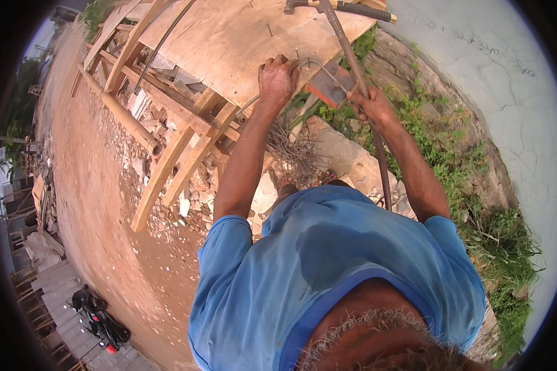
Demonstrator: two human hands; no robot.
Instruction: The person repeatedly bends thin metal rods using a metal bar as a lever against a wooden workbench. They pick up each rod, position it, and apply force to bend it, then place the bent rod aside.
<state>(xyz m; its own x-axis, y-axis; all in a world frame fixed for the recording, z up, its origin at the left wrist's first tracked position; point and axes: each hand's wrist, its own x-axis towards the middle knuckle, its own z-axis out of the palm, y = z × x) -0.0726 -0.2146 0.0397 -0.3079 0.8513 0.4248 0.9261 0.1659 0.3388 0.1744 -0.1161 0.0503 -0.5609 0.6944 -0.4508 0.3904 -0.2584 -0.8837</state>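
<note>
We see a plywood bench top on a timber frame, with a long bent steel bar lying across it.

I see a pale tan plywood tabletop with faint grain, a dark brown rusty bar, an orange-edged grey block, thin grey wire, a blue shirt (darker patch mid-back), reddish-brown dirt ground, green weeds, a cracked whitish wall

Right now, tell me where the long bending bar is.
Head view, right of centre: the long bending bar runs from the plywood bench top down through the right hand.
</note>
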